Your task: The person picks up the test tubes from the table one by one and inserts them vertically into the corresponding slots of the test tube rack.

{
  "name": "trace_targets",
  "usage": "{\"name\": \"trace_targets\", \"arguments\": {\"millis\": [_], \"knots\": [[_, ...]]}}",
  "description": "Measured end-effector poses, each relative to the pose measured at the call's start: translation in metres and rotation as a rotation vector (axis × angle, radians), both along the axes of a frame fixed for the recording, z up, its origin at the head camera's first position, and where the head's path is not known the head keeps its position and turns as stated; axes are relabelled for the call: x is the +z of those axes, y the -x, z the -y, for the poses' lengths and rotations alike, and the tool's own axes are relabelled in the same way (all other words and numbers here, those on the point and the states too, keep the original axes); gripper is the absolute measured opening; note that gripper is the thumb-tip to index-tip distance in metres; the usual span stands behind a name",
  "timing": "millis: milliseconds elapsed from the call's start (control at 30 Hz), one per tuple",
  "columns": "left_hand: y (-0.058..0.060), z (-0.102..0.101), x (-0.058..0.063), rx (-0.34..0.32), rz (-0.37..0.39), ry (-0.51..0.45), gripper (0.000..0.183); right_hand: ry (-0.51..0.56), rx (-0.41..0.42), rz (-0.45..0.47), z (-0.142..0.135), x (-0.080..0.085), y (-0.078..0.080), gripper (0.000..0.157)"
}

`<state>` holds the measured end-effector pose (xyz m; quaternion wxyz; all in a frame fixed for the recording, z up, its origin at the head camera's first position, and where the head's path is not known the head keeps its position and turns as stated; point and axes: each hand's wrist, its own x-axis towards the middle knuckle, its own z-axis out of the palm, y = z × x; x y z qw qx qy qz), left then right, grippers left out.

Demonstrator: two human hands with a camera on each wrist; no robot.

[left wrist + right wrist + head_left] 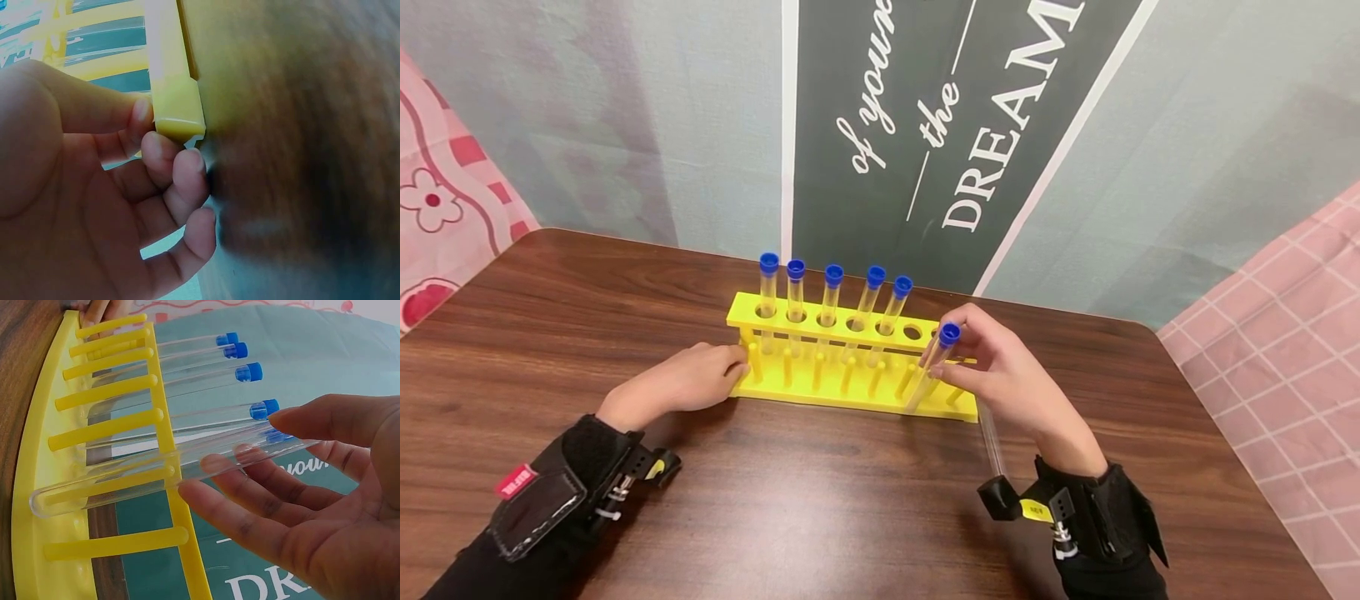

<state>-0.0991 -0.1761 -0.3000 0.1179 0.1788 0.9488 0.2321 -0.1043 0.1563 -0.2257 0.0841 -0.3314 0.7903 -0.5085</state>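
A yellow test tube rack stands on the table, with several clear test tubes with blue caps upright or slightly tilted in its holes. At the rack's left end, my left hand holds the base corner between thumb and curled fingers. My right hand pinches another blue-capped test tube between thumb and fingers, in front of the rack's right part. In the right wrist view, this held tube slants across the yellow pegs, its round bottom near the base. The rack's right end is partly hidden behind my right hand.
A clear, tube-like piece shows on the brown wooden table beneath my right wrist, its near end hidden by the black wrist camera. Behind the table hangs a printed cloth with white lettering. Pink cloth borders the right side.
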Motion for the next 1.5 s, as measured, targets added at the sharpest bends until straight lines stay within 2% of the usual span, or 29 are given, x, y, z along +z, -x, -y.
{"name": "trace_targets", "arguments": {"millis": [333, 600, 967, 1067, 1300, 1500], "knots": [[0.000, -0.001, 0.001, -0.001, -0.013, 0.009, 0.019, -0.019, -0.042, 0.006, 0.006, 0.003, 0.002, 0.027], [-0.001, -0.001, 0.001, 0.007, -0.006, 0.010, 0.018, -0.077, -0.063, -0.031, 0.007, 0.005, 0.007, 0.026], [0.000, -0.001, 0.001, 0.001, -0.006, 0.003, 0.019, -0.095, -0.114, -0.060, 0.007, 0.006, 0.012, 0.024], [-0.001, -0.001, 0.001, 0.002, -0.004, 0.004, 0.018, -0.100, -0.129, -0.045, 0.007, 0.007, 0.012, 0.023], [-0.001, -0.001, 0.001, 0.003, -0.001, 0.007, 0.017, -0.077, -0.155, 0.053, 0.007, 0.013, 0.014, 0.024], [-0.001, -0.001, 0.002, 0.008, 0.006, 0.007, 0.017, -0.061, -0.144, 0.054, 0.008, 0.017, 0.016, 0.024]]}}
